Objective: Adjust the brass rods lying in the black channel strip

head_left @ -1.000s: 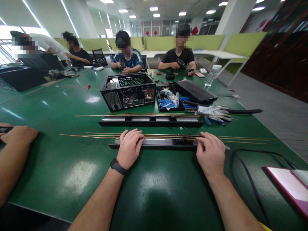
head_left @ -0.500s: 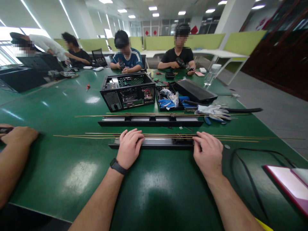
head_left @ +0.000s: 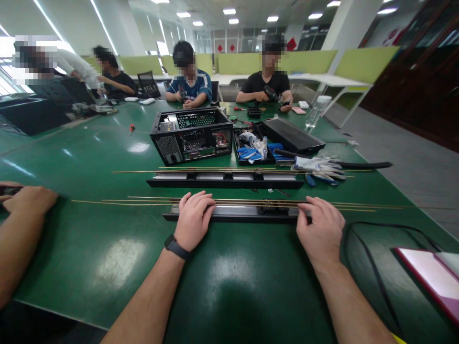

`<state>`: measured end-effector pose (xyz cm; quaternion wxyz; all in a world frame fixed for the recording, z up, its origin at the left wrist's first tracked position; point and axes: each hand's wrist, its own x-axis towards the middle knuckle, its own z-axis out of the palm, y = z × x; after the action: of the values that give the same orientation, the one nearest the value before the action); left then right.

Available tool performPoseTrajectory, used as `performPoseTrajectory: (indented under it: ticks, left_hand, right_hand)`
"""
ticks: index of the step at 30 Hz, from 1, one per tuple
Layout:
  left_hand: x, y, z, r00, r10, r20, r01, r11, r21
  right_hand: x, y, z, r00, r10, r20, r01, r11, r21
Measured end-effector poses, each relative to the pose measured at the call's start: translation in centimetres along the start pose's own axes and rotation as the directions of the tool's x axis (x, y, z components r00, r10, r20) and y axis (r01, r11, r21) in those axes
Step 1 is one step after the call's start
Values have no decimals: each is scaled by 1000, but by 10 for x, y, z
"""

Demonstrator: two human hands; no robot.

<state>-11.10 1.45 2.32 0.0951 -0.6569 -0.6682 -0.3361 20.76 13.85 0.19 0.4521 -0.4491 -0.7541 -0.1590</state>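
Left hand: grip open, palm down, fingers flat on long black-and-silver metal rail. Right hand at rail's right end, fingertips on thin brass rods; grip closure unclear. Rail lies crosswise on green desk.

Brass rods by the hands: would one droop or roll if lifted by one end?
Likely droop: the brass rods are very thin and run far past the black rail on both sides. Probably light for that length too. Lying on the glossy table, they may roll or slide when nudged.
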Motion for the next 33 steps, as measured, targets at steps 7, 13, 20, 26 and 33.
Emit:
performPoseTrajectory:
  ticks: [7,13,20,26,33]
  left_hand:
    - [-1,-1,0,1000,3,-8,-3,1000,2]
    - [0,0,-1,1000,12,0,-12,1000,-3]
    - [0,1,-1,1000,6,-2,-6,1000,-5]
    - [0,0,0,1000,3,6,-3,1000,-5]
    - [1,4,-3,1000,-8,12,8,1000,4]
  right_hand:
    - [0,-6,1,998,-53,33,50,995,81]
    - [1,-2,-1,1000,23,-2,-22,1000,18]
    - [2,-6,-2,1000,-16,26,14,999,51]
    - [1,-3,-1,1000,2,29,-4,998,59]
    - [1,-8,-1,1000,-13,28,11,998,64]
